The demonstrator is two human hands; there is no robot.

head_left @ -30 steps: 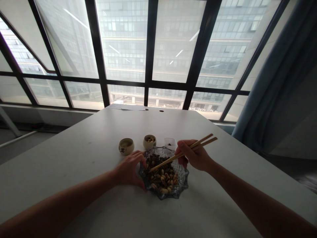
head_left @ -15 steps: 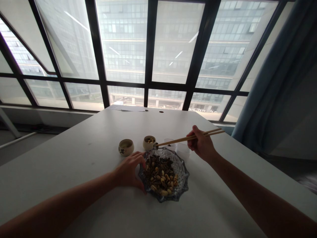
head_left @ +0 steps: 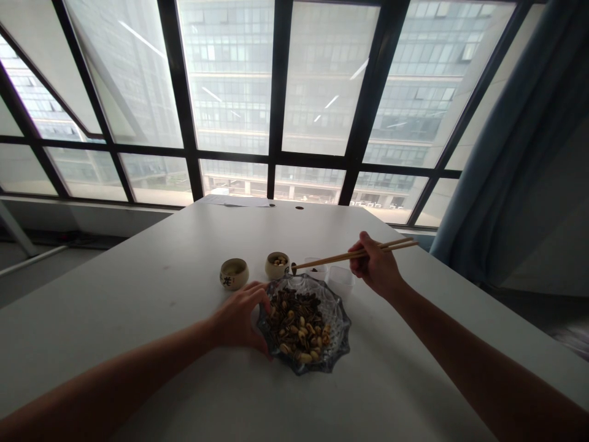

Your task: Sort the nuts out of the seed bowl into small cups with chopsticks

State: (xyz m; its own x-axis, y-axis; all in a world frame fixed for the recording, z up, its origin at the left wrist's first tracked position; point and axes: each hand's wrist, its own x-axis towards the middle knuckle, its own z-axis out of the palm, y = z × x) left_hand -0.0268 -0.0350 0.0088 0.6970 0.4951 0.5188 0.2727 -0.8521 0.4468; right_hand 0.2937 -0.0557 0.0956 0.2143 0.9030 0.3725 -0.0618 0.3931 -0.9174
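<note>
Spanning the back, window (head_left: 309, 80): set in dark frames, with a tilted pane towards the left and a pale building beyond.
White table (head_left: 175, 258): reaches back to the window; carries the bowl, cups and containers.
Paper sheet (head_left: 237, 201): lies flat at the far edge; too distant to read for any print.
Left cup (head_left: 234, 275): marked with dark brushed characters and a small reddish mark, too small to read surely; stands just beyond the left hand.
Left hand (head_left: 240, 316): grasping the left rim of the glass bowl, thumb low, fingers over the edge.
Right cup (head_left: 277, 266): holds pale nuts; shows part of a dark character, unreadable.
Dark seed (head_left: 293, 268): pinched at the chopstick tips, beside the right cup and just past the bowl's far rim; well apart from both hands.
Glass bowl (head_left: 339, 331): sits between the forearms, filled with striped seeds and pale nuts; covers part of what stands behind.
Near container (head_left: 316, 268): clear, with dark bits inside; crossed in front by the chopsticks.
Outer container (head_left: 341, 279): clear, stands between the bowl and the right hand.
Right hand (head_left: 375, 264): closed around the chopsticks (head_left: 340, 257), raised at the bowl's far right.
Blue curtain (head_left: 497, 147): hangs at far right.
</note>
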